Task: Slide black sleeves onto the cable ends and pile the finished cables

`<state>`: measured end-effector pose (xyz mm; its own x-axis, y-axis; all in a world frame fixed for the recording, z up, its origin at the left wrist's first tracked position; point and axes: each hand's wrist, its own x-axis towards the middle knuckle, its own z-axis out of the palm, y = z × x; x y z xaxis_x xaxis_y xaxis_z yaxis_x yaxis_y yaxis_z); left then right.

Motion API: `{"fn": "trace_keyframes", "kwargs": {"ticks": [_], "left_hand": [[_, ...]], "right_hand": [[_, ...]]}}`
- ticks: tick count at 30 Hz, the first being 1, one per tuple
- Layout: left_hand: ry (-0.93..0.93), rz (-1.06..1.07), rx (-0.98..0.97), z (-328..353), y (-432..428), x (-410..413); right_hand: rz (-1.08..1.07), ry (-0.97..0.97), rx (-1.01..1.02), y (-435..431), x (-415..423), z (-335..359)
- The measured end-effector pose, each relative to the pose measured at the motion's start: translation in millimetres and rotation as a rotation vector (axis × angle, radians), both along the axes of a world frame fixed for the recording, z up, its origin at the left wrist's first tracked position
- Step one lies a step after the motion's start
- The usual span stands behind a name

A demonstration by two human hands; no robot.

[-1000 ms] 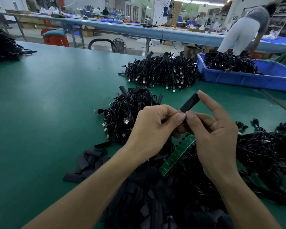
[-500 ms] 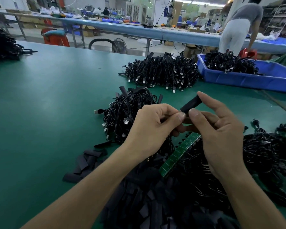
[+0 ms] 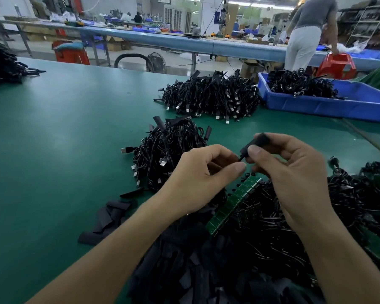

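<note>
A green table [image 3: 64, 150] fills the view, with a blue bin [image 3: 316, 106] of cables at the far right and a far pile of cables [image 3: 211, 95] just beside it. A nearer pile of cables [image 3: 167, 150] lies just beyond the hands, a heap of loose sleeves [image 3: 195, 270] spreads along the bottom, and a tangle of cables [image 3: 349, 205] lies at the right, cut off by the frame edge. A green board strip [image 3: 235, 205] lies under the hands. The right hand [image 3: 294, 172] holds the black sleeve [image 3: 256, 142] above the table, thumb and forefinger clamped on it. Its long axis runs from lower left up to the right; the upper end is blurred. From the lower end a thin cable [image 3: 241, 158] comes out towards the left hand [image 3: 198, 178], whose curled thumb and forefinger pinch it, though the thumb hides most of the contact
</note>
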<state>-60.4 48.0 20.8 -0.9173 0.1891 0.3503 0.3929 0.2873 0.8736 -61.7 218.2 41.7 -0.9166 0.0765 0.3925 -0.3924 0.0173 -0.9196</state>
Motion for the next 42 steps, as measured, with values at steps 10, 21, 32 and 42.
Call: {"fn": "trace_keyframes", "kwargs": {"ticks": [10,21,32,42], "left_hand": [[0.051,0.268,0.018,3.6,-22.0,-17.6],[-0.033,0.741,-0.195,-1.0,-67.4,-70.2],[0.143,0.106,-0.008,10.2,9.3,-19.9],[-0.254,-0.146,0.353,-10.0,23.1,-9.7]], "right_hand": [[0.180,-0.202,0.338,29.7,-1.2,12.4],[0.359,-0.277,0.890,41.8,-3.6,7.4],[0.246,-0.229,0.261,38.4,-11.2,-3.2],[0.364,-0.258,0.084,33.3,-11.0,-7.7]]}}
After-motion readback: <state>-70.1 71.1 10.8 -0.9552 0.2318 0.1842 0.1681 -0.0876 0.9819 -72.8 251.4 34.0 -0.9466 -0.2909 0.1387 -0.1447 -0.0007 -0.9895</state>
